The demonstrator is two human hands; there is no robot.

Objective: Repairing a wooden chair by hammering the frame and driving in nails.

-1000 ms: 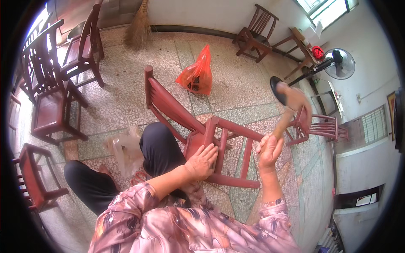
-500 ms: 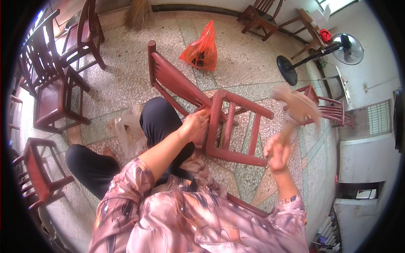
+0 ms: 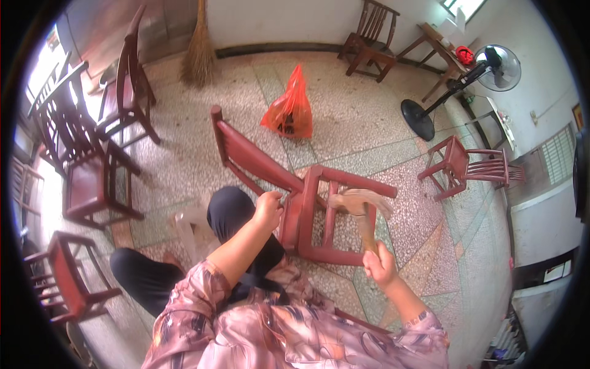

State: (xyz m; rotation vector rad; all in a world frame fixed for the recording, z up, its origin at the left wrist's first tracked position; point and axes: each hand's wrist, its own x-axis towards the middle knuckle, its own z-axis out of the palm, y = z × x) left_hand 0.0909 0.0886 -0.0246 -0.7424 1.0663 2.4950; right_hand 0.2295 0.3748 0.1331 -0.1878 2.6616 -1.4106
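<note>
A red wooden chair (image 3: pixel 258 160) lies tipped on the floor before my raised knee, its legs and rungs toward the right. My right hand (image 3: pixel 380 264) grips the handle of a wooden mallet (image 3: pixel 367 227), whose motion-blurred head is over the chair's rungs. My left hand (image 3: pixel 268 209) is curled beside the chair's seat, left of the mallet head; whatever its fingers hold, if anything, is too small or hidden to make out.
Several dark wooden chairs (image 3: pixel 83 190) stand left; others sit at the back and right (image 3: pixel 453 160). A red plastic bag (image 3: pixel 289 111), a straw broom (image 3: pixel 198 61), a pedestal fan (image 3: pixel 418 120), a wooden table (image 3: pixel 433 37) and a pale plastic bag (image 3: pixel 190 230) are around me.
The mallet has swung down and left from beside the chair to over its rungs. My left hand has lifted off the seat and moved up-left with its fingers now curled.
</note>
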